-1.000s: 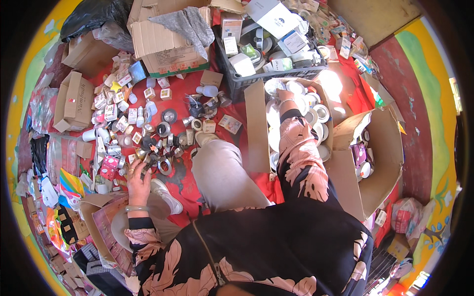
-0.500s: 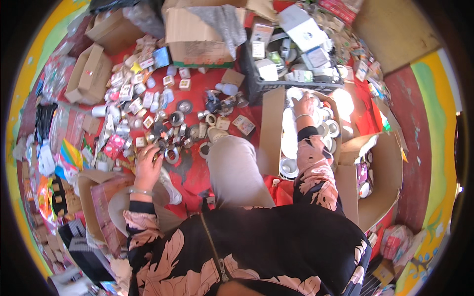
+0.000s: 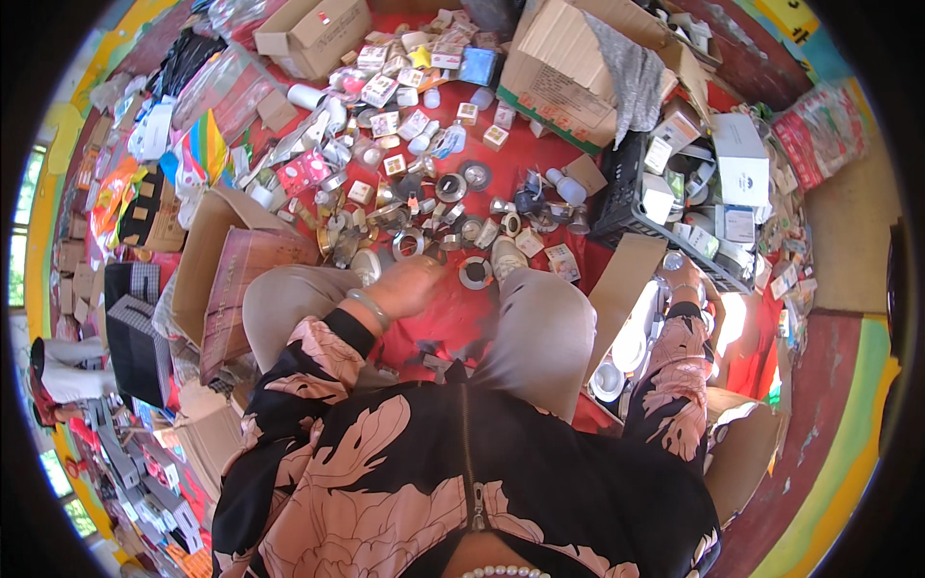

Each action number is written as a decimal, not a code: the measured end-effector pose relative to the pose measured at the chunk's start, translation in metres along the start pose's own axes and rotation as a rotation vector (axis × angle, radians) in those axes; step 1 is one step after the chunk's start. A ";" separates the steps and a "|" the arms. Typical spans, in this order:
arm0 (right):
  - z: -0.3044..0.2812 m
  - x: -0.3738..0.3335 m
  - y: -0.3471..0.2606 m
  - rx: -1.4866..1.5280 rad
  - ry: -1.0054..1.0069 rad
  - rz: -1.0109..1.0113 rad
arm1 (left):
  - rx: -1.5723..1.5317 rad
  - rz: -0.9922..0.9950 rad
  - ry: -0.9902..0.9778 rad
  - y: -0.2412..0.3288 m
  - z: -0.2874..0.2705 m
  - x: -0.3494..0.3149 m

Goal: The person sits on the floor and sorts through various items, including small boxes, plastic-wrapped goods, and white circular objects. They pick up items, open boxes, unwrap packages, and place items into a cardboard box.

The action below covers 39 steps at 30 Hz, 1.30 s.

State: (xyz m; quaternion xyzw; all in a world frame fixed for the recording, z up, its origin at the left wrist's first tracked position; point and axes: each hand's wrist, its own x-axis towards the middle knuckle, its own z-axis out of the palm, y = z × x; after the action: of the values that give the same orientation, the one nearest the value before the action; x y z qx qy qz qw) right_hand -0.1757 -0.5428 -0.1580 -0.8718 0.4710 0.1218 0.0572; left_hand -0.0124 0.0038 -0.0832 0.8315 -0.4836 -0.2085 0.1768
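My left hand (image 3: 409,286) is over the red floor between my knees, just on my side of a ring-shaped roll (image 3: 409,244). Its fingers are bent and blurred, so their grip is unclear. Beside it lies another ring, dark with a pale centre (image 3: 475,274). My right hand (image 3: 685,276) reaches into the far end of a long cardboard box (image 3: 624,279) holding white, round, shiny-rimmed pieces (image 3: 607,380). Its fingers are curled down by a small silvery round piece (image 3: 673,260); what they grip is mostly hidden.
Beyond my feet spreads a heap of small boxes (image 3: 381,90), bottles and rings. A black crate (image 3: 617,197) of packages stands beyond the right box, next to a large carton (image 3: 564,96). An open carton (image 3: 226,279) stands by my left knee.
My view has turned, shifting the surroundings across the picture. My left hand has come from the pile on the left to between my knees. My right hand stays in the box, now at its far end.
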 end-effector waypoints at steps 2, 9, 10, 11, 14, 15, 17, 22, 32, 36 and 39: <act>0.004 0.002 -0.020 -0.029 0.029 0.121 | -0.010 0.017 -0.047 0.012 0.013 -0.008; -0.021 -0.008 -0.015 -0.164 0.152 0.056 | 0.104 0.072 -0.317 -0.010 0.050 0.013; -0.046 -0.031 -0.039 -0.147 0.260 -0.043 | 0.105 -0.142 -0.356 -0.010 0.035 0.022; -0.075 -0.054 -0.060 -0.017 0.257 -0.210 | 0.108 -0.337 -0.395 -0.013 0.018 0.036; -0.164 -0.179 -0.176 0.574 0.010 -0.434 | 0.139 -0.506 -0.240 -0.089 0.032 0.066; -0.181 -0.221 -0.201 0.825 -0.233 -0.510 | 0.120 -0.552 -0.202 -0.102 0.023 0.072; -0.172 -0.267 -0.219 0.689 -0.278 -1.004 | 0.152 -0.593 -0.059 -0.154 0.039 0.092; -0.120 -0.298 -0.243 0.690 -0.469 -1.107 | 0.053 -0.539 -0.005 -0.202 0.058 0.152; -0.137 -0.259 -0.249 0.419 -0.273 -0.995 | -0.096 -0.646 0.006 -0.216 0.102 0.232; -0.139 -0.249 -0.251 0.457 -0.345 -1.002 | -0.064 -0.646 0.053 -0.233 0.117 0.244; -0.138 -0.248 -0.249 0.479 -0.379 -1.005 | -0.095 -0.570 0.092 -0.244 0.118 0.240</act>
State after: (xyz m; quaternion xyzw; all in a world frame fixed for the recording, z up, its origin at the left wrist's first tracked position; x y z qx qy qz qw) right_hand -0.0769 -0.2354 0.0378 -0.9140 -0.0043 0.1238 0.3864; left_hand 0.2111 -0.1032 -0.3465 0.9332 -0.2119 -0.2342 0.1715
